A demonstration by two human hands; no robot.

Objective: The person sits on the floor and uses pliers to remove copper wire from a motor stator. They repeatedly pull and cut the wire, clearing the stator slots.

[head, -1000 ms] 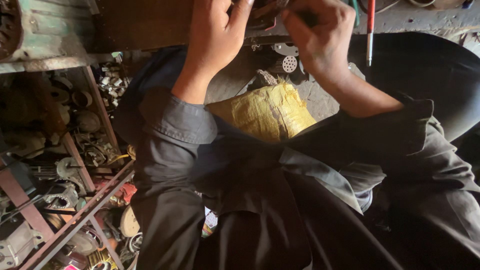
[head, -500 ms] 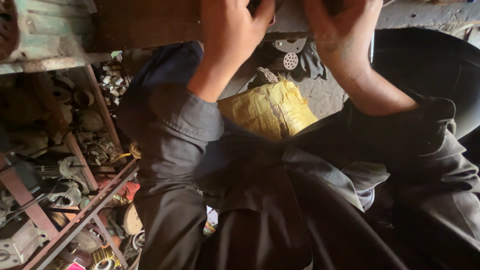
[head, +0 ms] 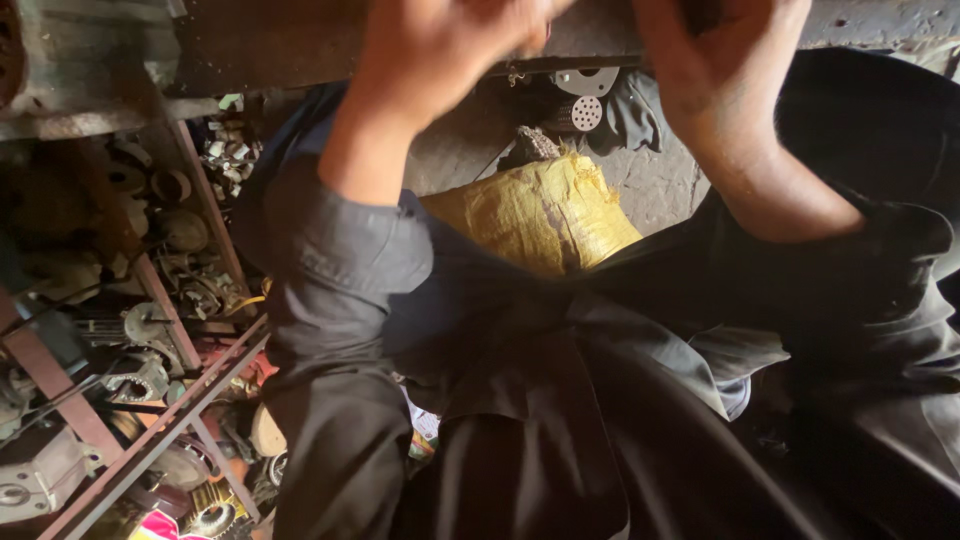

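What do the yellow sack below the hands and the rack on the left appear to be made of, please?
The yellow sack looks like woven plastic: a fine criss-cross weave with a slight sheen and creases. The rack looks like angle iron, painted reddish-brown and dull, judging by its thin straight bars; rust or paint is hard to tell apart.

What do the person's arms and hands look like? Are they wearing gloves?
No gloves: both the left hand and the right hand are bare. Each arm wears a dark grey, loose cloth sleeve. The left sleeve is pushed up into wrinkles, leaving the forearm bare; the right sleeve also ends short of the wrist. No watch or rings show.
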